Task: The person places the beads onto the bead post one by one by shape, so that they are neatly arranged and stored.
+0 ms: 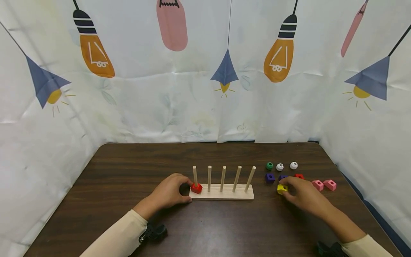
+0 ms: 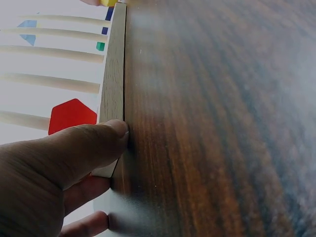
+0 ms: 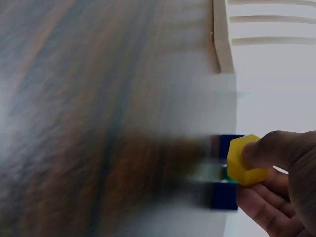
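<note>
The left hand [image 1: 171,191] grips the left end of the wooden peg board [image 1: 221,196], which bears one red hexagonal bead [image 1: 196,189]. Nearer to the right edge of the table [image 1: 138,160], the right hand [image 1: 304,195] pinches a yellow hexagonal bead [image 3: 242,168].

In the head view, the right grip [image 1: 303,195] partly hides one red block [image 1: 299,176]. In the right wrist view, the yellow block [image 3: 241,160] covers part of a green bead [image 3: 225,174], and the bench [image 3: 123,98] looks blurred. The left wrist view's edge cuts the left grip [image 2: 54,160].
</note>
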Tool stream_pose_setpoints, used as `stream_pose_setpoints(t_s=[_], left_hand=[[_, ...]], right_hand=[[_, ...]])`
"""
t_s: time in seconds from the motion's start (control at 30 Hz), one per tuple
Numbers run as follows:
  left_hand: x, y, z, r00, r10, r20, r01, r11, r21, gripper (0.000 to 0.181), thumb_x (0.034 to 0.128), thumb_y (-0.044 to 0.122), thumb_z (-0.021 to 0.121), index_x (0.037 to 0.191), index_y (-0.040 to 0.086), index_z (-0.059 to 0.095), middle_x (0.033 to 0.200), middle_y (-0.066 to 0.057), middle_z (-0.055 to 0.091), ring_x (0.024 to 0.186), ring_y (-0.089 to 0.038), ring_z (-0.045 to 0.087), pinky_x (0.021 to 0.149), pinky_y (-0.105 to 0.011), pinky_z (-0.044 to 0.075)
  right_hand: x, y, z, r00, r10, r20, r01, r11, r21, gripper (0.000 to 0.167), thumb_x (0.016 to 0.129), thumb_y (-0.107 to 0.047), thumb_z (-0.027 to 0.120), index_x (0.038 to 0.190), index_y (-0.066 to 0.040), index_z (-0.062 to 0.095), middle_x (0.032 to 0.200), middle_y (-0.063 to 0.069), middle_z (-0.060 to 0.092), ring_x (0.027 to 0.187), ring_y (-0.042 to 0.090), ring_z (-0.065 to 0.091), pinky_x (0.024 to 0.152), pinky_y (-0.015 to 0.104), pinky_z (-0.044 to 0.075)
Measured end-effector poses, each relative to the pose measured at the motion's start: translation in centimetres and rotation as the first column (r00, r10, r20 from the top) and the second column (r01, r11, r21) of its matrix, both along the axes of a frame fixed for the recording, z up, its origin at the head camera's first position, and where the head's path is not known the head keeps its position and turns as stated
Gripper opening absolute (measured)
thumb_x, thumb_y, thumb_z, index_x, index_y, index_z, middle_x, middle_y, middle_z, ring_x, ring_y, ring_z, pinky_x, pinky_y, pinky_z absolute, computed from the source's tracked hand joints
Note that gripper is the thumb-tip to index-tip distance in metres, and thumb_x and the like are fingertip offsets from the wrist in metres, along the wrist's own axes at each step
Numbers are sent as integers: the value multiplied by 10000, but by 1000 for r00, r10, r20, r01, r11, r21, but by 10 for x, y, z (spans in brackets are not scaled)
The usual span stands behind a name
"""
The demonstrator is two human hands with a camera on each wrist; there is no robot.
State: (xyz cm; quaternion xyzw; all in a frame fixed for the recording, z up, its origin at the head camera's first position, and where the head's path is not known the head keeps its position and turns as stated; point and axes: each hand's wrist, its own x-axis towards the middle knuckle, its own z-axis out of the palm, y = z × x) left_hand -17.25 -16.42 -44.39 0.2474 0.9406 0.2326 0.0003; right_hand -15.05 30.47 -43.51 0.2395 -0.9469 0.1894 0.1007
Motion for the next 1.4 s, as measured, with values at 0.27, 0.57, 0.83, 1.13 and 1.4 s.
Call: stream_pose_setpoints(t_s=[0.27, 0.57, 0.83, 1.13, 1.4], left_hand=[[1, 0, 1, 1000, -2, -3, 2, 1000, 5, 386, 706, 282, 942, 1024, 182, 746, 1051, 43, 700, 1086, -229, 622, 942, -450, 500], [0, 0, 0, 1000, -2, -12, 2, 1000, 3, 378, 701, 279, 945, 1010, 188, 748, 1046, 48, 702, 1079, -219, 624, 936, -443, 503], [0, 0, 0, 1000, -5, -21, 5, 1000, -2, 378, 701, 282, 945, 1013, 194, 751, 1047, 48, 704, 1077, -218, 625, 937, -441, 503], [0, -1, 0, 1000, -9, -22, 9, 1000, 4, 377, 697, 285, 949, 1009, 200, 754, 1040, 50, 705, 1063, -214, 625, 921, -437, 507], [-1, 0, 0, 1000, -10, -24, 9, 1000, -8, 372, 698, 286, 948, 1005, 211, 753, 1029, 66, 703, 1053, -196, 622, 908, -425, 510]], right_hand=[[2, -16, 25, 998, 4, -56, -8, 997, -71, 349, 743, -9, 889, 980, -164, 685, 895, -116, 668, 778, 126, 655, 659, 326, 536], [2, -35, 59, 999, -31, -24, 30, 999, -42, 290, 804, -97, 871, 1021, -198, 709, 923, -118, 691, 793, 147, 674, 663, 336, 523], [1, -45, 82, 998, 35, -42, -38, 997, -66, 290, 825, -93, 859, 1049, -175, 694, 914, -116, 672, 732, 50, 612, 608, 276, 493], [-1, -55, 101, 989, 82, -124, -89, 994, -57, 280, 838, -123, 852, 1065, -203, 710, 940, -139, 663, 731, 35, 544, 621, 277, 468], [-3, -62, 112, 984, 115, -136, -127, 989, -80, 298, 849, -104, 842, 1097, -205, 713, 978, -148, 680, 778, 31, 581, 659, 305, 503]])
